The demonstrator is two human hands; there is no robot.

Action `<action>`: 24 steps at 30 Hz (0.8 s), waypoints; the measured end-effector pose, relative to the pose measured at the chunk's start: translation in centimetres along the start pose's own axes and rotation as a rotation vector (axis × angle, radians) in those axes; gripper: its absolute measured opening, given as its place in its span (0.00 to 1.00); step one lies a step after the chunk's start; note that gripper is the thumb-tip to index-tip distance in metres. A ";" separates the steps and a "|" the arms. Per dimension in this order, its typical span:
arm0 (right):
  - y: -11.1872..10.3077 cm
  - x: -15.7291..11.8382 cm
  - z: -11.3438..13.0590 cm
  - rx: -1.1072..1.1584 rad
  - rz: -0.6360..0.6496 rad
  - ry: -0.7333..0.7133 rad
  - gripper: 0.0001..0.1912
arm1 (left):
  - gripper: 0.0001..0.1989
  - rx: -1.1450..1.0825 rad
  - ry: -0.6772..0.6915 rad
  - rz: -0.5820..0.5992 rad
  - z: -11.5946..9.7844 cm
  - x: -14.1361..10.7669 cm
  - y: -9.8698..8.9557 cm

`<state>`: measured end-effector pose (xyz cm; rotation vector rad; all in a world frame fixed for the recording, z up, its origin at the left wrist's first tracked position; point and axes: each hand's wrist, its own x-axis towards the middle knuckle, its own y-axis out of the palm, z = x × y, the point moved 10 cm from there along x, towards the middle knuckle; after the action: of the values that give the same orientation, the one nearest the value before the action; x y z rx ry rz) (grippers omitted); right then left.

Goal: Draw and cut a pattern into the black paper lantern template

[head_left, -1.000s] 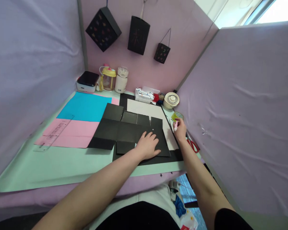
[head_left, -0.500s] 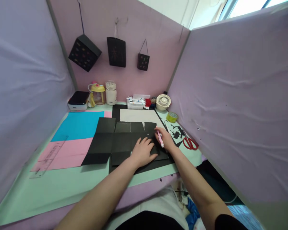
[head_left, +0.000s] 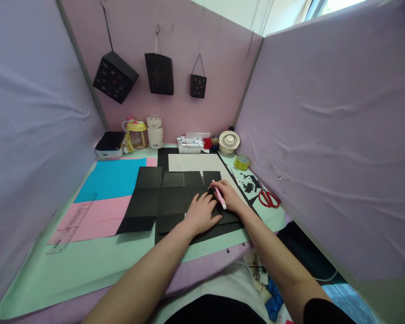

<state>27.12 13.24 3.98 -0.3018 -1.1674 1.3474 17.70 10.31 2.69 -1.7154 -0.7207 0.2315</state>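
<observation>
My right hand (head_left: pixel 227 194) is closed round a slim pink craft knife (head_left: pixel 220 196), shaped like a pen. Its tip is too small to make out and points down at the black card (head_left: pixel 175 198). Fingers spread, my left hand (head_left: pixel 202 213) lies flat on that card, just left of the knife. The card has fold lines and flaps cut apart along its far edge. Under it lie a larger black sheet (head_left: pixel 202 240) and a white sheet (head_left: pixel 192 162).
Red-handled scissors (head_left: pixel 269 199), black paper scraps (head_left: pixel 249 185) and yellow-green tape (head_left: pixel 242 162) lie on the right. Blue paper (head_left: pixel 111 177), pink paper (head_left: pixel 111 216) and a clear ruler (head_left: pixel 72 225) are leftward. Behind stand a white bottle (head_left: pixel 155 132) and a marker tray (head_left: pixel 190 146).
My right hand has shifted a little to the left with the craft knife, closer to the left hand. The left hand stays on the card. The camera view has tilted slightly.
</observation>
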 end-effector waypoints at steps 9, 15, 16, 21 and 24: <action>-1.1 -0.3 0.2 -0.017 -0.103 -0.012 0.17 | 0.23 0.002 0.004 -0.003 0.1 0.0 0.2; -1.5 -0.5 -0.3 -0.053 -0.187 0.010 0.14 | 0.23 0.015 0.005 0.003 0.1 0.1 0.2; -2.0 -0.8 -0.7 -0.054 -0.243 0.031 0.14 | 0.24 0.019 0.002 0.007 0.2 0.1 0.2; -4.0 -0.9 -3.2 -0.103 -0.290 0.148 0.21 | 0.24 0.024 -0.004 0.011 0.4 0.1 0.3; -5.2 -0.3 -6.1 -0.243 -0.161 0.288 0.24 | 0.24 0.019 -0.003 0.018 0.5 0.0 0.4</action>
<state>35.06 14.18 5.05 -0.5472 -1.0865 0.9854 17.60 10.65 2.18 -1.7040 -0.7036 0.2529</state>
